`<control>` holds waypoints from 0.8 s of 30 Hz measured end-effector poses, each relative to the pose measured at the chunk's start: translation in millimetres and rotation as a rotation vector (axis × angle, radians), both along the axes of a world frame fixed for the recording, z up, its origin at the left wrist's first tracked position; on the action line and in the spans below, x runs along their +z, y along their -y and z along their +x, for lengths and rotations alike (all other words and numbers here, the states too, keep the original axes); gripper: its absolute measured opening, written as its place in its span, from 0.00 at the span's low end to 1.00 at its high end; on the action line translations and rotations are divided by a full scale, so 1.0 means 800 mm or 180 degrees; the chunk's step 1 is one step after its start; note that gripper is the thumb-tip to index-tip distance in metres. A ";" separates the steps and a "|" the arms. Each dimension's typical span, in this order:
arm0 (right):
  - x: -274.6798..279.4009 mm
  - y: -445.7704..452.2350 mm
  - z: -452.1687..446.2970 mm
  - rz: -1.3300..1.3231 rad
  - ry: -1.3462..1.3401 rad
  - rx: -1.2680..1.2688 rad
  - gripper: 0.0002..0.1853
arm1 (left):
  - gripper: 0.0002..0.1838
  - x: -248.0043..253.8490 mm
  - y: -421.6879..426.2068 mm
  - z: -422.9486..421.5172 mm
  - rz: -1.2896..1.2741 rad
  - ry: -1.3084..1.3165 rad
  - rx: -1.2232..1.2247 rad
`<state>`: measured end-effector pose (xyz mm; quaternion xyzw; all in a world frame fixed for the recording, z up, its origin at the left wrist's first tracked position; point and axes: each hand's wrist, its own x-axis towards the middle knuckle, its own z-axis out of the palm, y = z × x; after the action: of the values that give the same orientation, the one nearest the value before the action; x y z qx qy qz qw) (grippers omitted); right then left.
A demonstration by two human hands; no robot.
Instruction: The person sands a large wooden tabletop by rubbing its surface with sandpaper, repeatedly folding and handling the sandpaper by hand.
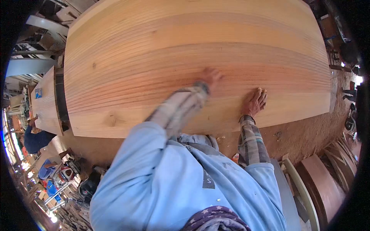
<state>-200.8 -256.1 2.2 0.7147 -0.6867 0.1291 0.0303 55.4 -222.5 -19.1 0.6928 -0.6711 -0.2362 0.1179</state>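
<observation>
A large wooden panel (192,42) with striped grain and a few knots fills the upper part of the view. My left hand (211,79) is over the middle of the panel, smeared by motion, so its fingers and anything in them cannot be made out. To its right, my right hand (255,102) lies on the panel by the near edge, fingers apart and holding nothing.
A person (35,139) in dark clothing is at the left, by a smaller wooden panel (47,102) with a blue item (38,92) on it. Curved boards (322,184) stand at the lower right. Tools and clutter lie at the lower left.
</observation>
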 end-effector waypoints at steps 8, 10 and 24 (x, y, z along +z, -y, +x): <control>-0.002 0.001 -0.008 0.0068 0.0268 0.0103 0.26 | 0.12 0.033 -0.147 0.157 -0.1367 -0.0023 0.0072; 0.002 0.002 -0.005 0.0094 0.0207 0.0069 0.26 | 0.14 0.037 -0.229 0.245 -0.0937 0.0680 0.0149; -0.013 0.008 -0.013 0.0052 0.0115 0.0030 0.26 | 0.13 0.006 0.057 -0.045 -0.0931 -0.0217 -0.0041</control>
<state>-211.3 -262.6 -8.4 0.7157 -0.6848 0.1366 0.0114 19.5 -268.5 -14.2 0.6556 -0.6983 -0.1600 0.2387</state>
